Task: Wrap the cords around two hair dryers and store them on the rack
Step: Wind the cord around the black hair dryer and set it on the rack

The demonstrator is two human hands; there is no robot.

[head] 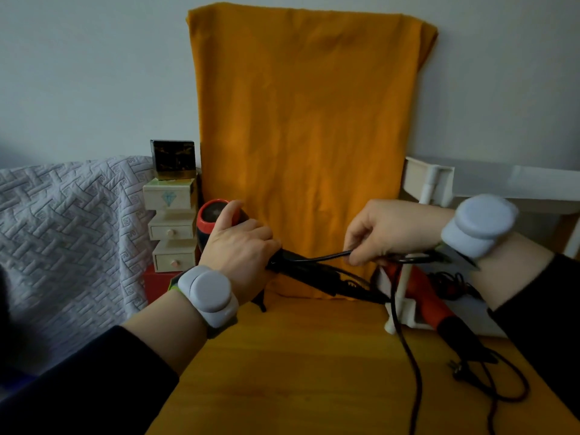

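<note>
An orange cloth (307, 136) hangs against the pale wall (94, 73), its lower edge reaching the wooden table (298, 372). Left of it a stack of small cream drawer boxes (171, 227) carries a dark box (173, 160), beside a quilted grey blanket (69, 233)

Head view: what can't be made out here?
- Red-black dryer: body mostly hidden under the left hand.
- Orange dryer at the white rack: head hidden behind the right hand and wrist.
- Black cord: cut off by the bottom edge.
- Which dryer the plug belongs to: cords tangle, blurred.
</note>
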